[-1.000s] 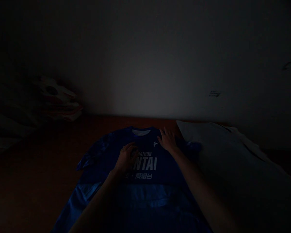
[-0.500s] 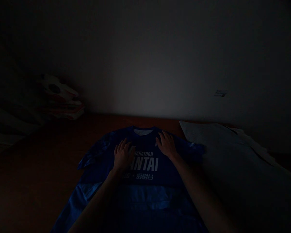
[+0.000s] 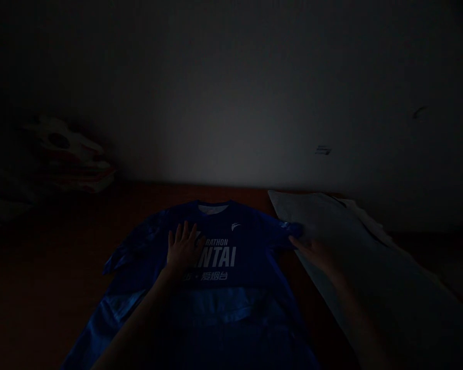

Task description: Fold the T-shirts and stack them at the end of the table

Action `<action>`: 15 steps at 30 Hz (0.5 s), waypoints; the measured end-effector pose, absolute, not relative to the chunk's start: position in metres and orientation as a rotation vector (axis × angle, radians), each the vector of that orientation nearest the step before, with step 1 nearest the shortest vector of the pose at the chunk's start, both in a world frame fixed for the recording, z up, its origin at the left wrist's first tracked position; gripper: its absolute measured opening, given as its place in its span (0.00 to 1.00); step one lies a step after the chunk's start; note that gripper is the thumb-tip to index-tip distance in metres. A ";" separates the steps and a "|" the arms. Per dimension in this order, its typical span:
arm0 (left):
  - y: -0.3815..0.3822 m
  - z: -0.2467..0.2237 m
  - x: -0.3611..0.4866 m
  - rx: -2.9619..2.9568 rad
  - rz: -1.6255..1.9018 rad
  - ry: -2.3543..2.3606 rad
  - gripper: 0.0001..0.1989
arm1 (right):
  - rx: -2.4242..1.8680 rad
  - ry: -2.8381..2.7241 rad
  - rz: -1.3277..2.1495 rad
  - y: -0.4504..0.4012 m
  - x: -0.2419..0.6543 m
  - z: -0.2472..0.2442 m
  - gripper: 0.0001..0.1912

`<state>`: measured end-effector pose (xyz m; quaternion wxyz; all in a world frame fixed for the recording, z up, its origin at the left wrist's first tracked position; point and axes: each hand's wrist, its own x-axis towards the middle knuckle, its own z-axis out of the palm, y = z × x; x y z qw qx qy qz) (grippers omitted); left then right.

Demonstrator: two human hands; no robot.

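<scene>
Nearest, below the left hand (image 3: 183, 246) and between the two forearms, the shiny lower part (image 3: 212, 303) of a blue shirt (image 3: 250, 262) lies rumpled in a crosswise band. Above that, the left hand lies flat over the printed chest, fingers spread apart and gripping nothing; it covers the start of the lettering. Well off to its right, the right hand (image 3: 316, 253) reaches a finger to the hem of the sleeve (image 3: 280, 234) on that side; it is too dark and blurred to tell whether the fingers are together, or pinch the cloth or only touch it. If the right hand were to pull there while the left palm pressed lightly, the slick fabric could slide and skew the chest; pressing hard could instead set creases around the palm. The sleeve's tip overlaps the edge of a grey sheet (image 3: 355, 272) beneath and beyond the right hand, so a careless grab might drag both layers. Ahead of the left hand are the collar (image 3: 214, 208) and the reddish-brown surface (image 3: 150, 192); farther off to its left sits a dim pile (image 3: 81, 172), and behind everything stands a pale wall (image 3: 224, 113). Such poor light could hide a fold.
</scene>
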<state>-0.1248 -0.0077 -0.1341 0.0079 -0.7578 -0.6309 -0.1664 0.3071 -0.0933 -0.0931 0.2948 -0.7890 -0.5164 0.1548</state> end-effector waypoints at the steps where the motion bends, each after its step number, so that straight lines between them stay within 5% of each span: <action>1: -0.008 -0.134 -0.124 -2.371 -0.500 -1.967 0.32 | -2.094 -1.389 0.500 -0.096 0.310 -0.095 0.25; 15: -0.010 -0.123 -0.123 -2.397 -0.396 -2.013 0.34 | -1.722 -0.939 0.687 -0.078 0.282 -0.134 0.21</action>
